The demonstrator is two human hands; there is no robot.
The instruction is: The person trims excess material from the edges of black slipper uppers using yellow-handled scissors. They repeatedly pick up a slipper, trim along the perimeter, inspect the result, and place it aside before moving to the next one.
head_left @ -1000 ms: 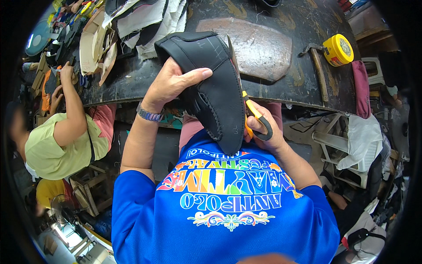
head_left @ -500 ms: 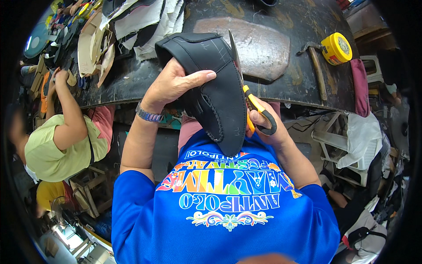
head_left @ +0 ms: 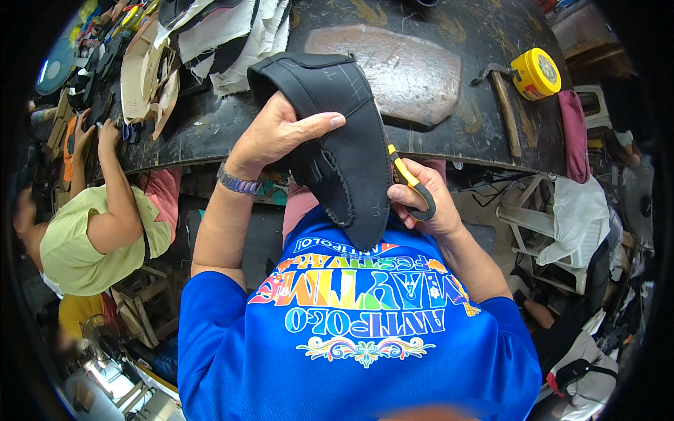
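Note:
A black leather shoe upper [head_left: 342,133] hangs over my lap at the table's near edge, with stitched seams and pale chalk marks on it. My left hand [head_left: 281,135] is closed on its left side, thumb on the outer face and fingers hidden inside or behind. At the upper's right edge, my right hand [head_left: 434,195] grips scissors [head_left: 408,177] with yellow and black handles. The upper hides the blades, so I cannot tell whether they are touching it.
Beyond my hands a worn stone slab [head_left: 400,77] lies on the dark table [head_left: 484,28]. A hammer [head_left: 505,116], a yellow tub [head_left: 536,74] and a maroon pouch [head_left: 574,137] sit rightward. White fabric pieces [head_left: 232,38] are at far left. A person in yellow-green [head_left: 91,231] works at left.
The scissors' blade stood out along the upper's right edge and is now hidden behind it. My right hand has turned slightly, its handles nearer together. My left hand and the upper stay nearly still.

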